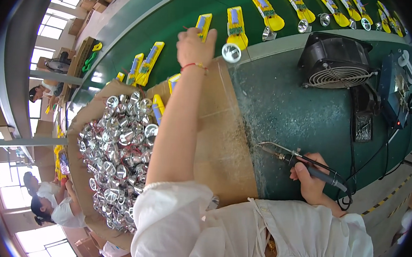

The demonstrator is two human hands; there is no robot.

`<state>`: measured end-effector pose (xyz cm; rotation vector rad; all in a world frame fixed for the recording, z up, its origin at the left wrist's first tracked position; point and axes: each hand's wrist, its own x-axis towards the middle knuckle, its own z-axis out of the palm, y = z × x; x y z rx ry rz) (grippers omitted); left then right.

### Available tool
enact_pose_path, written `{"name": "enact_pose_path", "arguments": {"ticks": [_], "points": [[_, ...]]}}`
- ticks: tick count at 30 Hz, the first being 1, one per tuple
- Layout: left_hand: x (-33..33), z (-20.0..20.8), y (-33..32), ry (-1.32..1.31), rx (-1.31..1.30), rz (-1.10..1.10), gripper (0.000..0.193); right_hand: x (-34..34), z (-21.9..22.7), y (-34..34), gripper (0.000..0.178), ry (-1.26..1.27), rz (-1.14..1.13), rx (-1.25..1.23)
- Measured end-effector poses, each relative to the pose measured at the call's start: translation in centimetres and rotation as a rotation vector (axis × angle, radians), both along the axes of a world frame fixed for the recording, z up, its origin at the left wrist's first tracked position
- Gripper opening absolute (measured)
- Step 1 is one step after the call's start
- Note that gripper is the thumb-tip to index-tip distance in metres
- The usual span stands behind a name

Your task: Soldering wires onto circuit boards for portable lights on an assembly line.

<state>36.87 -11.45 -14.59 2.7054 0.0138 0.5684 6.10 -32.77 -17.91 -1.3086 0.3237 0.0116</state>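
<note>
My left hand [195, 47] reaches out over the green belt. Its thumb and fingers close around the lower end of a yellow flashlight shell [204, 23], which carries a purple-blue battery. Part of the grip is hidden behind the hand. In my right hand [310, 179] is a soldering iron [315, 171] with a thin solder feed tube along it. Its tip points left, above the worktable near the cardboard edge. Just right of my left hand lies another yellow shell [237, 28] with a small green board and a silver reflector cup [231, 53] at its end.
Reflector cups [118, 156] fill a cardboard box at left. More yellow shells [148, 65] lie along the green belt [170, 25]. A black fan [337, 61] and a blue soldering station [394, 94] stand at right, with cables between. Cardboard [224, 144] and solder bits cover the table. Other people sit at far left.
</note>
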Motion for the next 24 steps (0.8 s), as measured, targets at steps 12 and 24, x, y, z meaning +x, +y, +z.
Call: {"name": "enact_pose_path", "arguments": {"ticks": [12, 24], "points": [[-17.5, 1.8, 2.1, 0.236, 0.124, -0.299, 0.045, 0.2, -0.3, 0.1, 0.012, 0.009, -0.020, -0.054], [-35.1, 2.5, 7.6, 0.246, 0.165, -0.582, 0.044, -0.5, -0.3, 1.7, 0.015, -0.203, 0.064, -0.076]]}}
